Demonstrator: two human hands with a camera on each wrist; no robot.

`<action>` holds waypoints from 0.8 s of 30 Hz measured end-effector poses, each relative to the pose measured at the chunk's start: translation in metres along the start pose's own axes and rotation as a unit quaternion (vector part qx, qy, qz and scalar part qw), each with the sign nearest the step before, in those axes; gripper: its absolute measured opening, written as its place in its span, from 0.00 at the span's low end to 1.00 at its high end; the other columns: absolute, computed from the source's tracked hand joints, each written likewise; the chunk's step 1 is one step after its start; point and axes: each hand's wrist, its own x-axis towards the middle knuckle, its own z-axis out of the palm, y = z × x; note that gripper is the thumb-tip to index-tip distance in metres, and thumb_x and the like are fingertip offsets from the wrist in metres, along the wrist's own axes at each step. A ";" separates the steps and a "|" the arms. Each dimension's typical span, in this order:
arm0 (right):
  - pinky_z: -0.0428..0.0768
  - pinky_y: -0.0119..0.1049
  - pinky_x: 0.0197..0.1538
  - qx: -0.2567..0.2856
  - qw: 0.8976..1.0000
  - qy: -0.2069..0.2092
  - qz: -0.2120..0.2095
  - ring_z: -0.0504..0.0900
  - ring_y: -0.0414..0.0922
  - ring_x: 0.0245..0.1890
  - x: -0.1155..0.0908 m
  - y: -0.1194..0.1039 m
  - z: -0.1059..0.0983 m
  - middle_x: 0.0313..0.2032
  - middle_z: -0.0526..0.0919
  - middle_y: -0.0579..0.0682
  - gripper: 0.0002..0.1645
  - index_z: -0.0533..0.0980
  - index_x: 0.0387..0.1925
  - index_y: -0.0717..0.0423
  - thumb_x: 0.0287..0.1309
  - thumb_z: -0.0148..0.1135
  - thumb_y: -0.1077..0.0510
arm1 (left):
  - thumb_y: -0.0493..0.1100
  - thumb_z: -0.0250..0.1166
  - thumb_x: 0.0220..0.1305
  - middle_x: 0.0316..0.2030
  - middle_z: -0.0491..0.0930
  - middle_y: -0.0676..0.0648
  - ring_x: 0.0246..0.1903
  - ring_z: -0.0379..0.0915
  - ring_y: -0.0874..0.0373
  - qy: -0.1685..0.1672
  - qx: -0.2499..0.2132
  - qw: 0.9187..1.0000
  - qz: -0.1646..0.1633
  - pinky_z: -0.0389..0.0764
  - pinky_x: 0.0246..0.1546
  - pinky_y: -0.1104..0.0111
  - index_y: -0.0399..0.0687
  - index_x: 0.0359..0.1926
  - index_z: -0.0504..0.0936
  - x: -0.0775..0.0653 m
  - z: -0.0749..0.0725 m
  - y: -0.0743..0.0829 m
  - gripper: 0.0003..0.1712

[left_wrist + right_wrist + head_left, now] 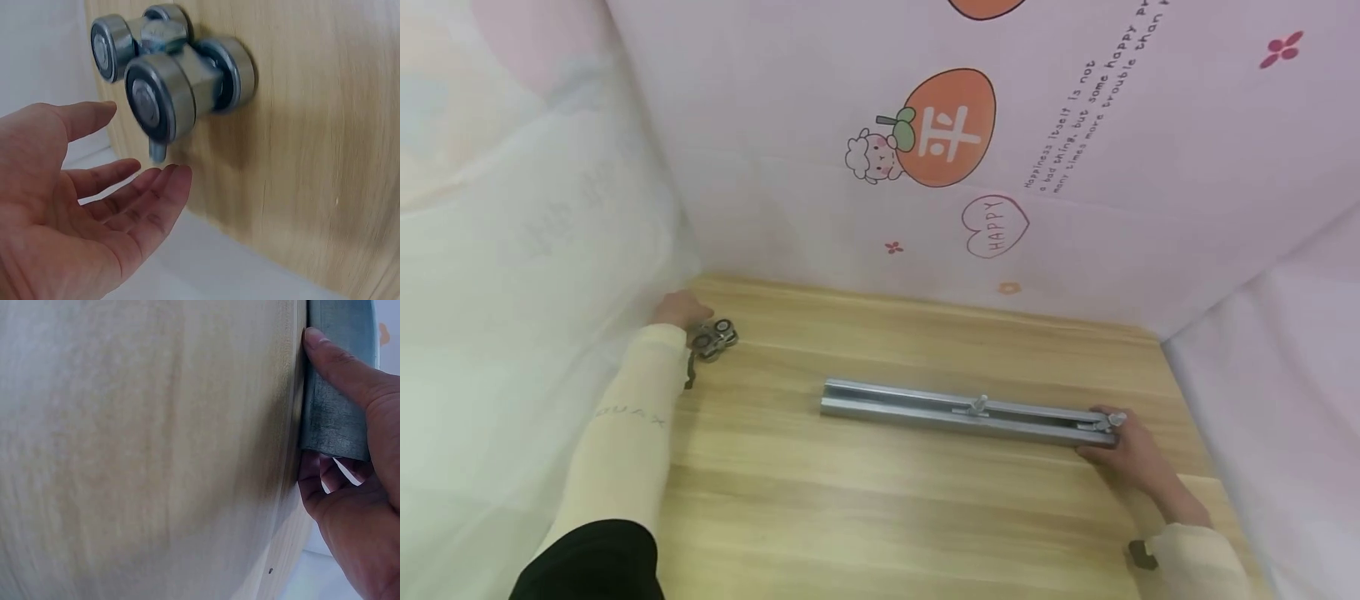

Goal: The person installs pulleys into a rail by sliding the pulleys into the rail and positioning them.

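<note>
A metal roller trolley (714, 339) with several bearing wheels sits on the left part of the wooden table. Beside it is my left hand (679, 310), thumb apart from loosely bent fingers. In the left wrist view that hand (94, 194) holds nothing, and a short bolt of the trolley (164, 94) points toward its fingertips. My right hand (1131, 454) grips the right end of a steel channel rail (910, 410), which lies lengthwise on the table. The right wrist view has the thumb (344, 365) along the rail's side (337, 419), other fingers partly hidden under its end.
Two bolts with small plates sit in the rail's slot, one bolt (978, 406) near mid-length and another (1112, 422) at the held end. The wooden table (850, 517) is bounded by a printed cloth (790, 208) behind and pale cloth sheets at both sides.
</note>
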 end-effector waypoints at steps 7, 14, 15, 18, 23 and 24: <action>0.72 0.31 0.51 0.003 1.000 -0.006 0.003 0.79 0.42 0.44 -0.002 0.000 -0.007 0.44 0.86 0.56 0.39 0.80 0.56 0.62 0.41 0.89 0.58 | 0.42 0.62 0.61 0.33 0.79 0.33 0.33 0.76 0.43 0.017 -0.022 0.999 -0.019 0.82 0.32 0.58 0.27 0.39 0.78 0.005 0.011 0.012 0.17; 0.72 0.43 0.52 0.005 1.000 -0.010 0.024 0.79 0.54 0.46 -0.002 -0.001 -0.008 0.46 0.85 0.61 0.41 0.78 0.57 0.66 0.41 0.88 0.60 | 0.37 0.65 0.58 0.34 0.80 0.31 0.31 0.79 0.43 0.043 -0.060 0.997 -0.036 0.86 0.31 0.58 0.23 0.41 0.79 0.005 0.015 0.017 0.17; 0.72 0.41 0.53 0.003 1.000 -0.009 0.024 0.79 0.52 0.46 -0.002 -0.001 -0.008 0.46 0.85 0.61 0.41 0.78 0.57 0.66 0.41 0.88 0.60 | 0.36 0.66 0.57 0.34 0.80 0.31 0.31 0.79 0.43 0.049 -0.066 0.996 -0.042 0.86 0.32 0.58 0.23 0.41 0.78 0.005 0.015 0.017 0.17; 0.72 0.34 0.51 -0.001 1.000 -0.005 0.018 0.78 0.43 0.45 -0.002 0.000 -0.008 0.45 0.86 0.58 0.41 0.79 0.57 0.64 0.40 0.88 0.59 | 0.36 0.68 0.55 0.37 0.80 0.29 0.33 0.80 0.42 0.069 -0.078 0.993 -0.054 0.88 0.35 0.56 0.22 0.41 0.78 0.008 0.016 0.015 0.18; 0.71 0.34 0.51 0.003 1.000 -0.005 0.019 0.78 0.43 0.45 -0.004 -0.001 -0.008 0.45 0.86 0.59 0.41 0.79 0.57 0.65 0.40 0.89 0.59 | 0.37 0.71 0.54 0.38 0.82 0.27 0.34 0.82 0.40 0.083 -0.087 0.991 -0.050 0.89 0.38 0.54 0.22 0.41 0.79 0.009 0.017 0.013 0.20; 0.71 0.36 0.51 0.004 1.000 -0.006 0.021 0.78 0.46 0.46 -0.004 -0.001 -0.008 0.45 0.85 0.60 0.41 0.78 0.57 0.65 0.40 0.88 0.59 | 0.38 0.72 0.54 0.37 0.83 0.27 0.34 0.82 0.40 0.084 -0.083 0.992 -0.047 0.89 0.39 0.53 0.22 0.40 0.79 0.008 0.017 0.013 0.20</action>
